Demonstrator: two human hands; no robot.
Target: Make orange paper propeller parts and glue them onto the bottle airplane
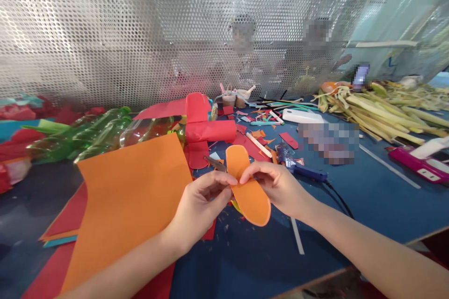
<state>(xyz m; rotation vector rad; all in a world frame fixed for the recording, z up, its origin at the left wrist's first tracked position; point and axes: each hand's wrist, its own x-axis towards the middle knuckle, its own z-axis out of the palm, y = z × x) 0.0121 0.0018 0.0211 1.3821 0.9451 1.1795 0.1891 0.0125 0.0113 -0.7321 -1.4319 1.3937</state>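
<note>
An orange cutout (253,201) with rounded ends is held above the blue table (252,261), pinched at its narrow middle by the fingers of the left hand (203,205) and of the right hand (280,187). To the left, a large orange sheet (133,201) is laid over red ones. Beyond the cutout, a red paper roll (210,131) can be seen, and a blue glue gun (305,168) is placed to the right, near paper scraps (257,142).
</note>
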